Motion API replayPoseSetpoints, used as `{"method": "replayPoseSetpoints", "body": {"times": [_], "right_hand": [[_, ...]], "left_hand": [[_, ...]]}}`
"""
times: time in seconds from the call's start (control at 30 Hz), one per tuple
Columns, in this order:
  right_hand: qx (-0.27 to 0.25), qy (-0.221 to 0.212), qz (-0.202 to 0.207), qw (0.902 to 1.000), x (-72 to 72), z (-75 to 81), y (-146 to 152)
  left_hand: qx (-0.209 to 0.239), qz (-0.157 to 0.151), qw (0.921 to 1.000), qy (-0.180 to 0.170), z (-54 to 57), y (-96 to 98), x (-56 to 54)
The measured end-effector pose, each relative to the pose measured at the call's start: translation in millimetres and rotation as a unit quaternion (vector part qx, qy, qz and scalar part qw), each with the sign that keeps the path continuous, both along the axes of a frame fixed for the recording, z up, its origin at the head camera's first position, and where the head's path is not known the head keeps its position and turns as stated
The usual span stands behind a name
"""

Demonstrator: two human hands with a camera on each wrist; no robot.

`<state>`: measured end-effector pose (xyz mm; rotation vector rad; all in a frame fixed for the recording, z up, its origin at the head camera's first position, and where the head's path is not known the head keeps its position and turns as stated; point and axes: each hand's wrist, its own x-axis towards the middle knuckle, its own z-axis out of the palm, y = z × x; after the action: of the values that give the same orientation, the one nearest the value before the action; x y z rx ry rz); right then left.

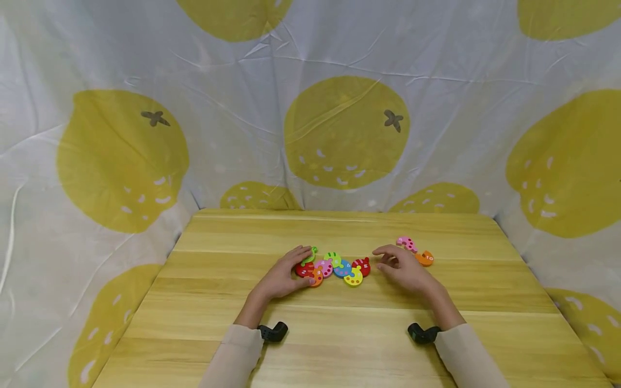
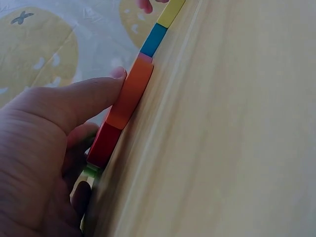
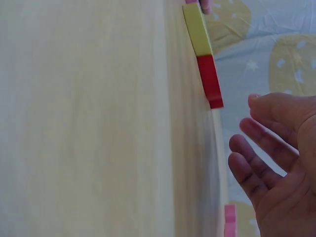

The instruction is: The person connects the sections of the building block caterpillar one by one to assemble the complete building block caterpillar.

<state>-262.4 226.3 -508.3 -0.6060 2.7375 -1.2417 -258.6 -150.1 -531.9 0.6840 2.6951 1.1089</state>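
Observation:
Several flat, numbered puzzle pieces are joined in a wavy chain on the table. My left hand [image 1: 283,274] rests at its left end, the thumb touching the orange piece [image 2: 132,94] and the other fingers by the red piece [image 2: 104,144] and the green piece [image 1: 309,257]. Rightward run a pink piece [image 1: 324,268], a light green piece [image 1: 332,259], a blue piece [image 1: 342,268], a yellow piece [image 1: 353,277] and a red piece marked 8 [image 1: 361,266]. My right hand [image 1: 405,269] hovers right of the 8 piece, loosely bent fingers holding nothing.
Beyond my right hand lie a loose pink piece [image 1: 407,244] and an orange piece marked 10 [image 1: 425,258]. The wooden table [image 1: 339,334] ends at a lemon-print cloth [image 1: 436,134] behind and at both sides. Black wrist cameras sit on both arms.

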Motion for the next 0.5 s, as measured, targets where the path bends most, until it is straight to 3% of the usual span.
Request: {"method": "replayPoseSetpoints", "body": {"times": [0.23, 0.5], "right_hand": [[0.003, 0.032, -0.026, 0.9992, -4.8, 3.8, 24.2], [0.023, 0.057, -0.091, 0.9939, -11.0, 2.1, 50.7]], "left_hand": [[-0.011, 0.01, 0.9999, 0.002, 0.9, 1.4, -0.4], [-0.014, 0.024, 0.9995, 0.015, 0.9, 4.4, -0.5]]}}
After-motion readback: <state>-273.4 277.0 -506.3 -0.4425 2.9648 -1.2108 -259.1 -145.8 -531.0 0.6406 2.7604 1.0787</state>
